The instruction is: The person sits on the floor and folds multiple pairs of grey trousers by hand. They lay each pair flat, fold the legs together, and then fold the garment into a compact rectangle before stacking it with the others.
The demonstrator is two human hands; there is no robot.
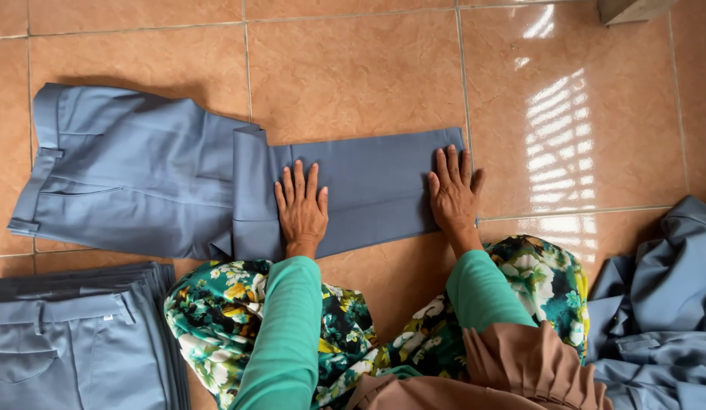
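Observation:
A pair of grey-blue trousers (140,175) lies flat on the tiled floor, waistband to the left. Its legs are folded back over themselves, so the hem ends near the seat. My left hand (301,205) lies flat, fingers spread, on the folded legs beside the hem. My right hand (454,191) presses flat on the fold at the right end. Neither hand grips anything. Green sleeves cover my arms, and my knees in floral cloth sit just below the trousers.
A stack of folded grey-blue trousers (75,334) sits at the lower left. A loose heap of the same garments (660,304) lies at the lower right. A box corner (630,9) shows at the top right. Sunlight glares on the tiles (565,129).

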